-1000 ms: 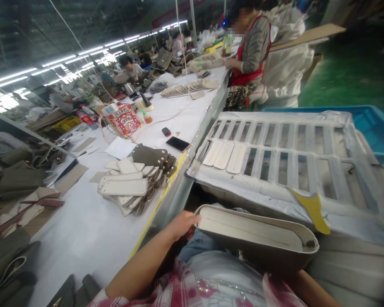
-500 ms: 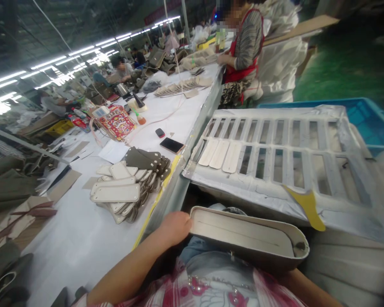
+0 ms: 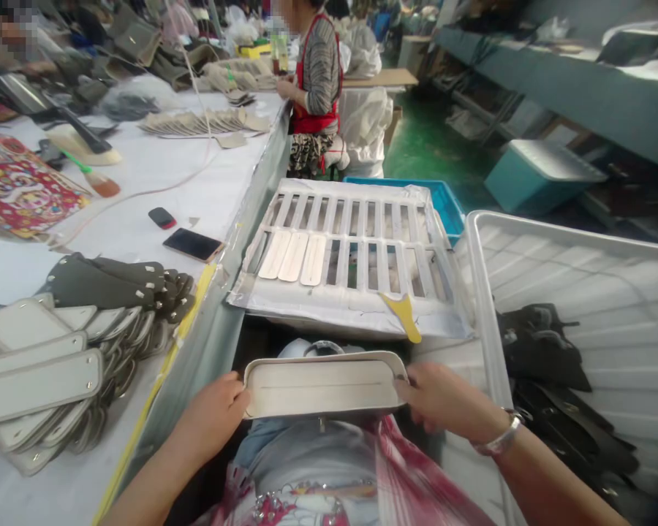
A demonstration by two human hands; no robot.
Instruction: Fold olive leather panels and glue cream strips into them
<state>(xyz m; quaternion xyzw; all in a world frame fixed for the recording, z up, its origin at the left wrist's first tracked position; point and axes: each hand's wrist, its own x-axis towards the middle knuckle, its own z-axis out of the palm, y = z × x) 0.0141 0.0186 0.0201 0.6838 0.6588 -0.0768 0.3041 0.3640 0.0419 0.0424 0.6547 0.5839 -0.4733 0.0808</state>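
Held level at my lap is a bag piece (image 3: pixel 321 386), with a long cream panel inside a raised cream rim and a darker outer side. My left hand (image 3: pixel 216 409) is closed around its left end. At the right end, the fingers of my right hand (image 3: pixel 447 398) pinch the rim by the rounded corner. Just beyond stands a slotted white frame (image 3: pixel 439 318), with three cream strips (image 3: pixel 293 257) lying over its near left slots. A yellow spatula-like piece (image 3: pixel 404 314) hangs over the frame's near edge.
Stacked cream-faced strips (image 3: pixel 38 380) and dark straps (image 3: pixel 107 281) lie on the white table (image 3: pixel 197 172) at left, near a phone (image 3: pixel 193 245). A white bin (image 3: pixel 570 245) with dark pieces stands at right. Beyond the frame are a blue crate (image 3: pixel 447 208) and a seated co-worker (image 3: pixel 321 69).
My view has swung to the right, bringing the white bin into sight. My right hand, hidden before, now shows on the bag piece's right end, and the piece lies more level.
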